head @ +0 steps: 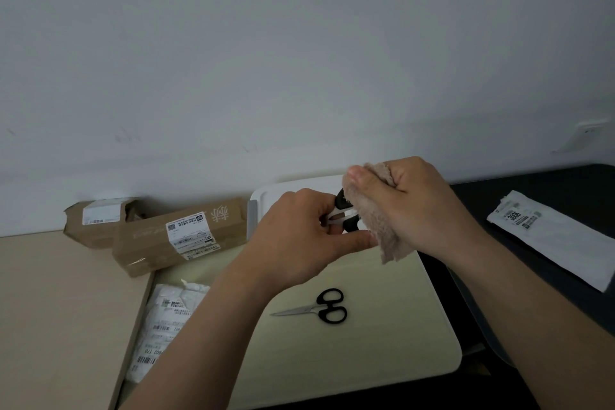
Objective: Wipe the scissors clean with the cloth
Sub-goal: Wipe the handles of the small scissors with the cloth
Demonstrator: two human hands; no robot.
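My left hand (299, 236) grips the black-and-white handle end of a pair of scissors (344, 215), held up above the pale mat. My right hand (409, 206) clutches a beige fluffy cloth (382, 233) that is wrapped around the blade end, so the blades are hidden. A loose tail of the cloth hangs down below my fist. A second pair of scissors (319, 306), with black handles and bare steel blades pointing left, lies flat on the mat below my hands.
The pale mat (399, 326) covers the table's middle. Two brown cardboard parcels (173, 236) lie at the back left by the wall. A white plastic mailer (163, 326) rests at the front left. Another white labelled bag (549, 236) is on the dark surface right. A white tray (266, 196) stands behind my hands.
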